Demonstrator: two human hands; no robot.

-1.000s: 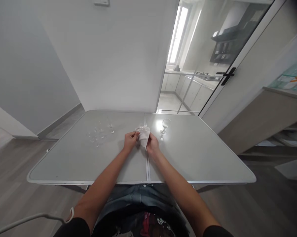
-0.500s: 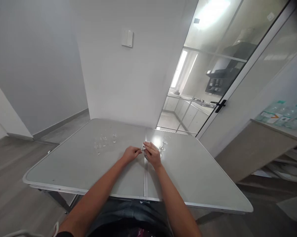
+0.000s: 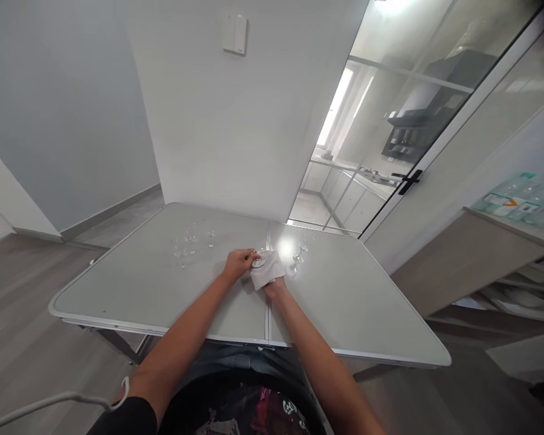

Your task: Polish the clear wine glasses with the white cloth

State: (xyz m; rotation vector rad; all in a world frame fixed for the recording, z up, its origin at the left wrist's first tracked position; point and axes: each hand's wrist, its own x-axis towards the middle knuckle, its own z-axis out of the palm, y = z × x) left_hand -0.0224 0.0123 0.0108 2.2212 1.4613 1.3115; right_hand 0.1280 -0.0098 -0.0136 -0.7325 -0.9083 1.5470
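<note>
Over the table's centre seam, a whitish cloth (image 3: 267,270) is draped across my right hand (image 3: 277,287), whose fingers are mostly hidden under it. My left hand (image 3: 239,264) is closed, thumb and fingers pinching a clear stemmed glass (image 3: 258,262) at the cloth's left edge. Only a rounded part of that glass shows. To the left stand several clear stemmed glasses, among them a front one (image 3: 179,251) and a right-hand one (image 3: 211,237). Another stemmed glass (image 3: 299,256) lies tilted right of my hands, near a bright reflection.
The pale folding table (image 3: 131,290) has a metal rim and a centre seam. Behind it are a wall with a switch (image 3: 235,34) and a glass door (image 3: 339,151). Bottles (image 3: 511,196) stand on a cabinet at right. A white cable (image 3: 63,399) runs by my left arm.
My right hand has turned and slipped beneath the cloth, which is now spread open over it. My left hand stays pinched beside it. The view has tipped downward.
</note>
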